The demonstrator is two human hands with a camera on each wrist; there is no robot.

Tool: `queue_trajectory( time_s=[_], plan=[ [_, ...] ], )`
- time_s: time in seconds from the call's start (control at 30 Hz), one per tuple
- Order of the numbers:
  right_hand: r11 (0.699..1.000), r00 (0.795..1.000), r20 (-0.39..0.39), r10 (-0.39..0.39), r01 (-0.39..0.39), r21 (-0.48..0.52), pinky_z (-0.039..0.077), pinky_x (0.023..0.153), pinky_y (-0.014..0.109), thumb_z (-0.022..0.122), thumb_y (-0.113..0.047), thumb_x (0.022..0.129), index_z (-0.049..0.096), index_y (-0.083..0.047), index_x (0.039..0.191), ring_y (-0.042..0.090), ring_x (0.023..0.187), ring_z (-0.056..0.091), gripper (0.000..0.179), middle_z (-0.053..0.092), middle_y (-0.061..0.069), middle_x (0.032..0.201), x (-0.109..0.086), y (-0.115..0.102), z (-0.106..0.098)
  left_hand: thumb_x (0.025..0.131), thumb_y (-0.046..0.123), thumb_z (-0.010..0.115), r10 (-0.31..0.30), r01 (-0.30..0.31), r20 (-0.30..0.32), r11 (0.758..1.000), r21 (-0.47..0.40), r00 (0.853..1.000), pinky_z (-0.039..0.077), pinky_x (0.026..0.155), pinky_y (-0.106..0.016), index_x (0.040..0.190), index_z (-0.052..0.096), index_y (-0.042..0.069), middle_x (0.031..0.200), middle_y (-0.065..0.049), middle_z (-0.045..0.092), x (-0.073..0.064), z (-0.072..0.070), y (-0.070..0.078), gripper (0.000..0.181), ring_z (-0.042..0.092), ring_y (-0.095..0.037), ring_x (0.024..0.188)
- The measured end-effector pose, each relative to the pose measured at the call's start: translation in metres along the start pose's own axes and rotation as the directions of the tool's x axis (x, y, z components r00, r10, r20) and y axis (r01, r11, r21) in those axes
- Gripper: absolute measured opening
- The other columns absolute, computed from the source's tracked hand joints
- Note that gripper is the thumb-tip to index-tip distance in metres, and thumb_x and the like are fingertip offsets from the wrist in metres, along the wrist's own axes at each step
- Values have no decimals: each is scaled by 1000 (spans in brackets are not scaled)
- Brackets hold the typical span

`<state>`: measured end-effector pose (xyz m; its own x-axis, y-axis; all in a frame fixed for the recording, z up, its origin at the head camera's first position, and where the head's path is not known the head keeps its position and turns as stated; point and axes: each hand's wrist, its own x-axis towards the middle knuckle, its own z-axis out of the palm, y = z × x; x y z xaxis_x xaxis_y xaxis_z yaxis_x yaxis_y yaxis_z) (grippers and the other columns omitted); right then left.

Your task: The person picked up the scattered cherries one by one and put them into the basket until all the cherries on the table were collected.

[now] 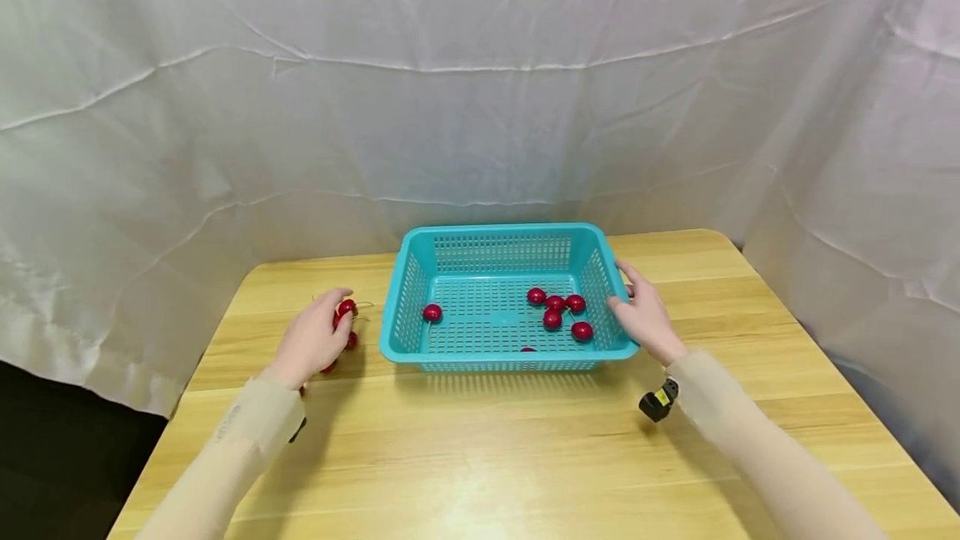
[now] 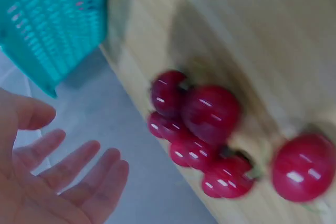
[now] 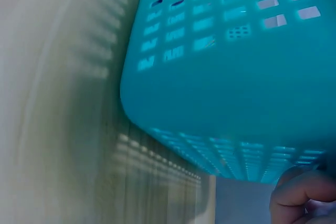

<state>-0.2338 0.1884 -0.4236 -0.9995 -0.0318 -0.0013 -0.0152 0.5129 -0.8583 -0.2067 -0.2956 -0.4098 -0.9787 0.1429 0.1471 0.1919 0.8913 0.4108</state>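
Note:
A turquoise plastic basket (image 1: 502, 355) sits on the table with several red cherries (image 1: 552, 320) inside, most toward its right end. My right hand (image 1: 647, 315) grips the basket's right rim, thumb over the top and fingers on the outer side. In the right wrist view, curled fingers (image 3: 302, 195) show at the basket's edge. Left of the basket, my left hand (image 1: 313, 338) is over a cluster of loose cherries (image 2: 210, 114), partly hiding them in the head view. Its fingers are spread and relaxed in the left wrist view, with nothing in them.
The wooden table (image 1: 480, 457) has rounded far corners. Pale cloth (image 1: 480, 132) hangs behind it and along the sides. A small black device (image 1: 658, 401) is at my right wrist. One cherry (image 2: 303, 167) lies apart from the cluster.

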Motion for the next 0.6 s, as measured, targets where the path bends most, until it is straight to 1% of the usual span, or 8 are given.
queue_trajectory(
  time_s=[0.1,0.17,0.27,0.43,0.53,0.6],
  plan=[
    [1000,1000,0,-15,15,-26,62,79,50,46,-5,96,16,-4,161,50,113,64,72,55,40,134,1,0,0,98,12,54,62,-62,-9,997,44,998,49,100,-61,135,55,-3,131,-28,62,-12,0,-8,40,62,-46,116],
    [999,1000,-1,-18,18,-43,62,79,49,46,-5,96,16,-3,161,50,112,65,72,56,40,133,1,-1,0,96,11,56,99,-98,-17,993,68,995,51,96,-60,132,58,-2,126,-27,64,-18,2,-11,38,64,-45,111],
    [998,1000,-6,-17,17,-61,63,78,49,47,-6,96,16,-3,161,50,111,65,72,57,39,132,1,-1,-1,94,10,59,133,-129,-38,986,107,990,52,94,-59,128,61,-1,123,-24,64,-25,4,-13,36,65,-44,107],
    [997,1000,-4,-26,25,-76,63,75,48,47,-6,95,15,-4,161,50,109,66,73,56,40,131,2,0,-2,92,13,63,146,-136,-41,974,182,988,51,97,-58,124,63,-2,120,-23,64,-33,8,-14,35,62,-44,106],
    [997,1000,4,-25,25,-75,63,72,46,47,-5,95,14,-4,161,51,109,66,74,54,41,133,2,0,-2,90,14,64,138,-125,-45,969,211,989,52,93,-59,123,63,-1,120,-24,63,-38,8,-14,36,60,-46,106],
    [997,1000,8,-21,21,-79,63,71,45,47,-5,95,13,-5,162,51,108,66,75,53,41,134,2,0,-1,89,15,65,124,-111,-48,970,215,991,53,90,-60,122,62,0,120,-24,62,-42,8,-16,37,59,-47,107]
  ],
)
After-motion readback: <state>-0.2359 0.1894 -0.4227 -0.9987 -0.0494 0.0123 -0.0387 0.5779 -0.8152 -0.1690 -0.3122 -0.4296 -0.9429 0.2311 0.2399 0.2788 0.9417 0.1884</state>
